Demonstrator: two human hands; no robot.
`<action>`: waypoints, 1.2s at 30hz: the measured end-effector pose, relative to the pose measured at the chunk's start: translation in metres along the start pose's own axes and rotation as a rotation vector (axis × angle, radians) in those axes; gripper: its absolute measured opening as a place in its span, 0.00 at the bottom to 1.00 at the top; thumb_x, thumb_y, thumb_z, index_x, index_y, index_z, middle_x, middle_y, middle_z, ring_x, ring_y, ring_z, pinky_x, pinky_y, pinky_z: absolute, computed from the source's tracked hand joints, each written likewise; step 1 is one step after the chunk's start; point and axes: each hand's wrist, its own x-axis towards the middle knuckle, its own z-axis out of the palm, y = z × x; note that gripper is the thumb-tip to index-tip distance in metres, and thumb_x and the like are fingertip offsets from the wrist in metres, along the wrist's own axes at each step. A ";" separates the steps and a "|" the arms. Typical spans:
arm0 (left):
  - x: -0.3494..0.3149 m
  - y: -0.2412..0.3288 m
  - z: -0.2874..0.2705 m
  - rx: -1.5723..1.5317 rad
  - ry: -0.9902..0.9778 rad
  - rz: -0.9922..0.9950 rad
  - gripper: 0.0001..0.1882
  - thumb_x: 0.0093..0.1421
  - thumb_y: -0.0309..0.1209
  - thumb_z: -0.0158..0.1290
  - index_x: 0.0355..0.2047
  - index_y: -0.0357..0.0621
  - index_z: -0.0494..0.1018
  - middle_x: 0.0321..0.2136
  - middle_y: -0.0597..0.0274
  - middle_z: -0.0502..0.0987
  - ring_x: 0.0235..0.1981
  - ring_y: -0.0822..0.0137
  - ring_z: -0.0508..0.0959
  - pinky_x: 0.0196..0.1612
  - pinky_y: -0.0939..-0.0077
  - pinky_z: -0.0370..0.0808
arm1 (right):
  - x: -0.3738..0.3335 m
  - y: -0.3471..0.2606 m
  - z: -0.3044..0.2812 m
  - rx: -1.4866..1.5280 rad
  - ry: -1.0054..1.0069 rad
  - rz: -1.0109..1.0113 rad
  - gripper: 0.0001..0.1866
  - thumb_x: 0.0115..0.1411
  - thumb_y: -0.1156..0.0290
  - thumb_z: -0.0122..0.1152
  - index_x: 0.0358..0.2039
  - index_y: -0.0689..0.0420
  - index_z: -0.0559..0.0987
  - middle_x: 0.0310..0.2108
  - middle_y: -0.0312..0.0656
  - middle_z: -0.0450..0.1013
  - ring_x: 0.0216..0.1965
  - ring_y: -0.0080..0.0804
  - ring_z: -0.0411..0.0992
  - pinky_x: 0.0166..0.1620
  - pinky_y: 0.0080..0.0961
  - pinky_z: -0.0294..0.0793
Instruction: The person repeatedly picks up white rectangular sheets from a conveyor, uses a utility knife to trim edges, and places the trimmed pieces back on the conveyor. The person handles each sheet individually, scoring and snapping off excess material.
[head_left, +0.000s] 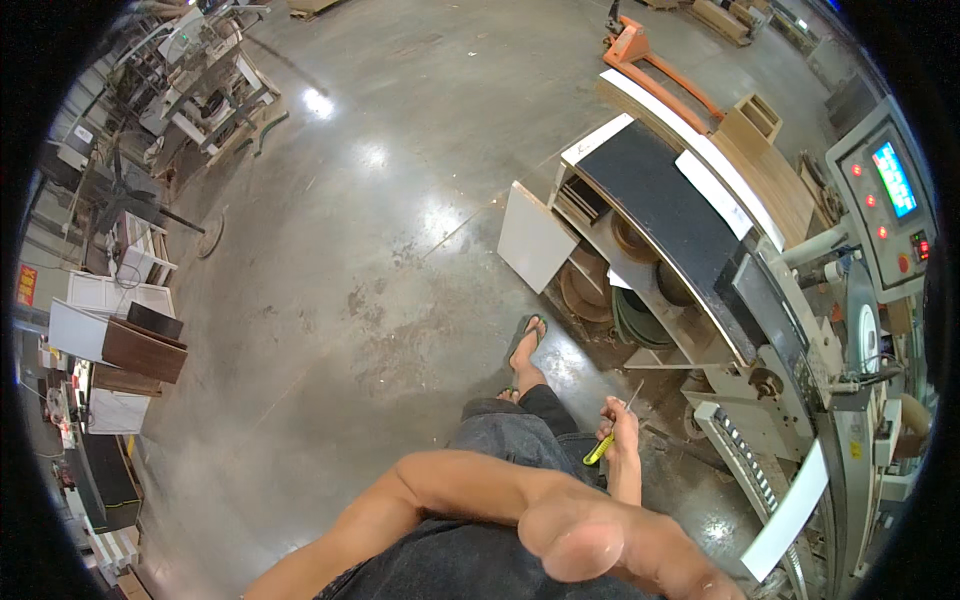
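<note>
On the right side of my body, my right hand (620, 425) is closed around a utility knife (599, 449) with a yellow-green handle. The knife's thin blade points up and away, toward the machine. My left arm (470, 482) crosses in front of my torso from the lower left and covers part of the right forearm. It runs out at the lower right edge, so the left hand is hidden from me.
Along the right stands a machine with a dark top (660, 180), open shelves and a control panel (885, 200). A white board strip (787, 512) leans near it. Beyond is an orange pallet jack (632, 45). Stacked boards (140, 352) and a black fan (125, 190) stand left.
</note>
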 end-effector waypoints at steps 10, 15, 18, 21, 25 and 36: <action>0.107 0.124 -0.066 -0.021 0.895 0.115 0.40 0.71 0.58 0.38 0.26 0.28 0.76 0.21 0.59 0.69 0.24 0.66 0.66 0.31 0.71 0.64 | 0.205 -0.050 0.157 -1.025 -0.048 -0.722 0.16 0.66 0.64 0.68 0.52 0.53 0.84 0.47 0.50 0.78 0.51 0.55 0.78 0.54 0.45 0.77; 0.175 0.191 -0.157 0.175 1.038 0.200 0.38 0.74 0.55 0.35 0.24 0.31 0.74 0.21 0.58 0.68 0.24 0.64 0.66 0.34 0.72 0.63 | 0.359 -0.090 0.259 -1.406 0.043 -0.789 0.27 0.62 0.73 0.64 0.63 0.55 0.77 0.63 0.47 0.68 0.63 0.56 0.68 0.55 0.52 0.80; 0.147 0.237 -0.245 0.206 0.684 0.199 0.38 0.76 0.55 0.35 0.26 0.32 0.76 0.23 0.54 0.71 0.24 0.62 0.67 0.35 0.71 0.64 | 0.443 -0.091 0.278 -1.508 0.073 -0.668 0.46 0.55 0.73 0.73 0.73 0.60 0.65 0.66 0.55 0.64 0.67 0.59 0.65 0.57 0.51 0.81; 0.159 0.280 -0.267 0.214 0.705 0.336 0.36 0.76 0.56 0.38 0.32 0.33 0.79 0.24 0.49 0.74 0.25 0.60 0.68 0.36 0.68 0.66 | 0.495 -0.087 0.278 -1.547 0.073 -0.513 0.44 0.62 0.77 0.64 0.76 0.62 0.58 0.72 0.57 0.61 0.69 0.56 0.65 0.60 0.51 0.80; 0.194 0.343 -0.252 0.360 1.003 0.369 0.35 0.71 0.64 0.43 0.45 0.46 0.85 0.26 0.44 0.75 0.27 0.58 0.72 0.36 0.63 0.68 | 0.480 -0.068 0.300 -1.554 0.141 -0.550 0.43 0.63 0.76 0.65 0.76 0.63 0.58 0.72 0.56 0.58 0.70 0.56 0.62 0.58 0.46 0.82; 0.000 0.497 -0.335 0.627 1.369 -0.453 0.40 0.73 0.69 0.38 0.54 0.42 0.72 0.40 0.57 0.75 0.46 0.60 0.77 0.56 0.60 0.73 | 0.484 -0.022 0.314 -1.633 0.278 -0.646 0.20 0.62 0.69 0.64 0.54 0.55 0.73 0.57 0.41 0.72 0.61 0.41 0.72 0.44 0.37 0.88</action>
